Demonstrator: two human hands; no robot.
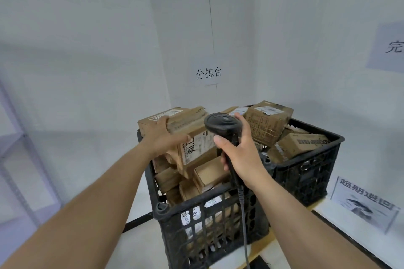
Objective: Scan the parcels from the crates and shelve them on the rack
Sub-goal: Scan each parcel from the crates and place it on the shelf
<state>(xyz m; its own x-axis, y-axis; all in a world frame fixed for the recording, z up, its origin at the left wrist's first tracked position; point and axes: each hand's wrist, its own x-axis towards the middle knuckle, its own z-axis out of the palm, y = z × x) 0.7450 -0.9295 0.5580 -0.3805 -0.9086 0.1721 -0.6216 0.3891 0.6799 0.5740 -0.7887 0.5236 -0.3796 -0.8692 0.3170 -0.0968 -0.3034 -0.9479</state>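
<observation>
Two black plastic crates stand side by side, the near crate (209,220) and the right crate (310,172), both heaped with brown cardboard parcels. My left hand (166,135) grips the topmost parcel (190,120) of the near crate, fingers over its far edge. Just below it lies a parcel with a white label (196,148) with handwriting on it. My right hand (238,150) holds a black barcode scanner (220,124) by its handle, head up beside that parcel. Its cable (242,214) hangs down in front of the near crate.
The crates stand on a pale tabletop (262,247) in a white corner. A paper sign (208,73) hangs on the wall behind, another sign (363,201) stands at the right. Part of a grey metal rack (15,142) shows at the left edge.
</observation>
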